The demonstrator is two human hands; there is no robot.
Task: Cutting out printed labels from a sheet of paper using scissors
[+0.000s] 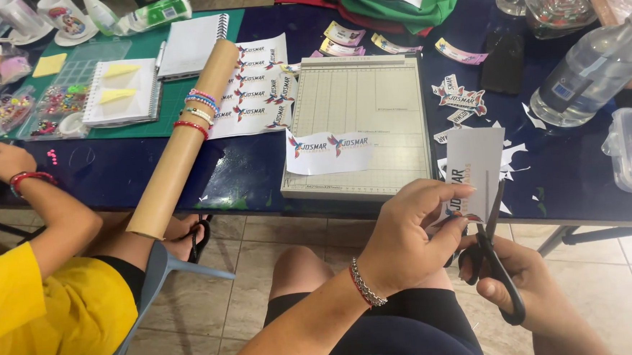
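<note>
Clutter covered the dark blue table [258, 170]: paper trimmer board [356, 125] w/ a printed strip [329, 151] on its near edge, cardboard tube [181, 141] ringed w/ bracelets at left, clear water bottle [591, 66] far right, paper scraps [516, 152] near it. Another person's arm [43, 206] sat at far left. Left hand [409, 237] pinched a white printed card [474, 173] betw. thumb & fingers, held over the table's near edge. Right hand [508, 275], fingers through the handles, held black scissors [496, 251], blades up at the card's near edge.
</note>
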